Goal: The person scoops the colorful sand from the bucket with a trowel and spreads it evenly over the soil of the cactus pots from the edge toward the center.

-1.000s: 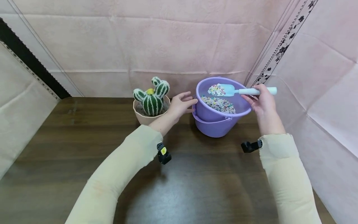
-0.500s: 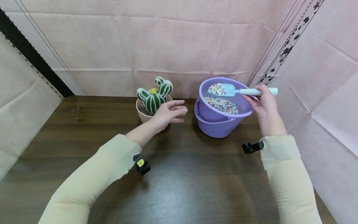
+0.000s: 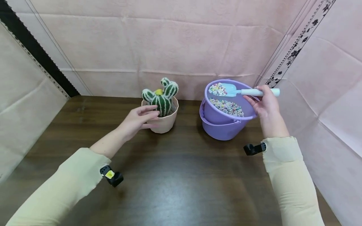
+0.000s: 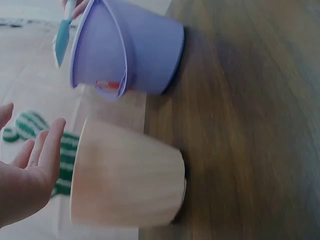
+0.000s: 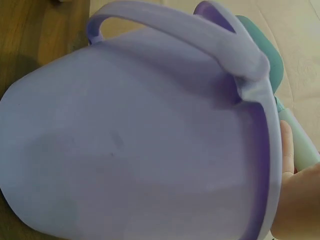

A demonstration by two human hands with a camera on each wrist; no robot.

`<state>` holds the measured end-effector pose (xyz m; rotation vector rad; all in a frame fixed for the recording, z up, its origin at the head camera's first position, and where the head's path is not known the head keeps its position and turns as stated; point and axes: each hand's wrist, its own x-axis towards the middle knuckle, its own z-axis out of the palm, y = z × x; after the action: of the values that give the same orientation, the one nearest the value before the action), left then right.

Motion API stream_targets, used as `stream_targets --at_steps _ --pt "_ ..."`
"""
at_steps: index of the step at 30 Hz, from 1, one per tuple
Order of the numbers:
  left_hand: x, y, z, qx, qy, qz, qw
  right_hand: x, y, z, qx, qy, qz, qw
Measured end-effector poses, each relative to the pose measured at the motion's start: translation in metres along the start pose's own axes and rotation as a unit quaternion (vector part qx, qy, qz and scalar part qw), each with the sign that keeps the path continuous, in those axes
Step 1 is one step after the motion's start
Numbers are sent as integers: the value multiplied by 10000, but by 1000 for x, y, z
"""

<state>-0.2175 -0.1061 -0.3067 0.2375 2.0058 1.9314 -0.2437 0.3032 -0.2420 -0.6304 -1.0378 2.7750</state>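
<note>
A knitted green cactus [image 3: 161,98] stands in a beige pot [image 3: 166,123] at the back of the wooden table. My left hand [image 3: 142,115] is open, its straight fingers at the pot's left side [image 4: 127,180]; whether they touch it is unclear. To the right stands a purple bucket [image 3: 223,129] holding coloured pebbles [image 3: 227,107]. My right hand [image 3: 266,105] grips the white handle of a light blue scoop [image 3: 226,90]. The scoop is heaped with pebbles and hovers over the bucket. The right wrist view shows the bucket's outer wall [image 5: 125,150] and the scoop's edge [image 5: 265,55].
Pink cloth walls close in the back and right of the dark wooden table [image 3: 183,175]. A beige panel stands at the left. The bucket's handle [image 5: 175,25] is folded down along its rim. The pot and the bucket stand a short gap apart.
My left hand has left the bucket's side and swung left to the pot. The right hand keeps the loaded scoop over the bucket, almost still.
</note>
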Motion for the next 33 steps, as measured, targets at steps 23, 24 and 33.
stream_targets --at_steps 23,24,33 --pt "33 -16 -47 45 943 -559 9940 -3 12 11 -2 -326 422 9986" --pt "35 -17 -45 19 1002 -614 9931 -3 14 12 -29 -334 430 9985" --pt "45 -19 -40 22 1412 -946 9854 -4 26 20 -91 -335 475 9983"
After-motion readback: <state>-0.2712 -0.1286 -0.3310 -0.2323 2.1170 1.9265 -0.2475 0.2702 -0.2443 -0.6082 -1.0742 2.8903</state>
